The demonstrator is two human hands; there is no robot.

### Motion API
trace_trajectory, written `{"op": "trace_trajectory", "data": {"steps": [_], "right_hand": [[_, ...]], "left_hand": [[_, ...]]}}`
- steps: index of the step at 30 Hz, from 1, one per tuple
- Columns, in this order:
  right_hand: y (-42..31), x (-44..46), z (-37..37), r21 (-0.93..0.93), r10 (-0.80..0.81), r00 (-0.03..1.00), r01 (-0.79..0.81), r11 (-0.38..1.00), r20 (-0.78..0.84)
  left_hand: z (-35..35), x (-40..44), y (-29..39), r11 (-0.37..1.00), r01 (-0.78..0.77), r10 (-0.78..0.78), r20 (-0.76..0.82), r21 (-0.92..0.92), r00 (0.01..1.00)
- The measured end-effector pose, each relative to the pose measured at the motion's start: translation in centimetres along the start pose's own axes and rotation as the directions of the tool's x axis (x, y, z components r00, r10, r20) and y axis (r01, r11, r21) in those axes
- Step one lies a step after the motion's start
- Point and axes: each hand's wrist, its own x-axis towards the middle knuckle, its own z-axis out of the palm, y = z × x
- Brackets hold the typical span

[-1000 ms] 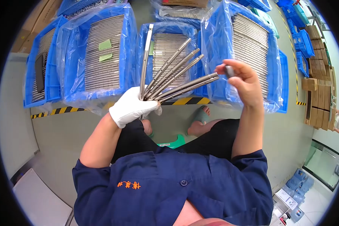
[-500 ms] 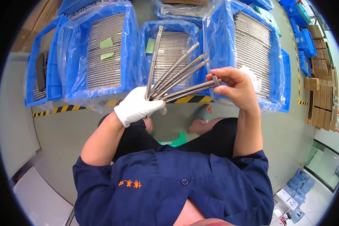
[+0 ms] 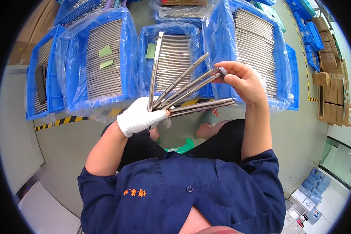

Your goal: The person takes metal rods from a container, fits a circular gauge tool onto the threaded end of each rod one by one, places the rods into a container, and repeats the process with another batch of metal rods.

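Note:
My left hand (image 3: pixel 142 117), in a white glove, is closed around the lower ends of several metal rods (image 3: pixel 179 80) that fan out up and to the right. One rod with a bright flat end (image 3: pixel 156 58) stands nearly upright. My right hand (image 3: pixel 243 82), bare, pinches a small dark knurled piece (image 3: pixel 222 71) between thumb and fingers. That piece is at the tip of one of the middle rods; whether it is fitted on the end cannot be made out. The lowest rods (image 3: pixel 206 104) point right, below my right hand.
Plastic-lined blue crates (image 3: pixel 130 58) full of metal rods stand in a row ahead. Green notes (image 3: pixel 105 50) lie on one stack. Black-and-yellow tape (image 3: pixel 62 122) marks the floor. Cardboard boxes (image 3: pixel 333 91) are stacked at the right. A green stool (image 3: pixel 185 146) is under me.
My right hand brought the knurled piece to the lower rods' tips, then moved up to a middle rod's tip. The lower rods now sit apart from it, fanned further down.

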Motion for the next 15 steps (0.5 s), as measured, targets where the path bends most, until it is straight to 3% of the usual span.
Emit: {"op": "trace_trajectory", "data": {"steps": [4,7,8,11,12,15], "right_hand": [[0.1,-0.2,0.2,0.087,-0.038,0.998,0.033,0.996,0.054],[-1.0,-0.6,0.2,-0.166,-0.012,0.999,0.019,0.986,0.043],[-1.6,-0.8,0.5,-0.258,0.074,0.997,-0.071,0.964,0.0],[-0.5,-0.5,0.6,-0.183,0.032,1.0,-0.031,0.983,-0.002],[0.5,-0.1,1.1,-0.042,0.075,0.994,-0.072,0.997,0.075],[0.1,-0.6,1.2,-0.037,0.091,0.995,-0.09,0.995,0.036]], "left_hand": [[-0.1,-0.3,0.2,0.999,0.034,-0.034,0.021,0.009,0.999],[-0.2,-0.3,-0.1,0.999,0.046,-0.047,0.034,0.029,0.998],[-0.3,-0.2,-0.1,0.998,0.049,-0.05,0.037,0.038,0.998],[0.0,-0.2,-0.1,0.996,0.09,-0.09,0.019,0.025,0.996],[0.0,-0.2,-0.4,0.996,0.081,-0.082,0.017,0.02,0.997],[0.1,-0.1,-0.8,0.997,0.077,-0.077,0.024,0.008,0.997]]}}
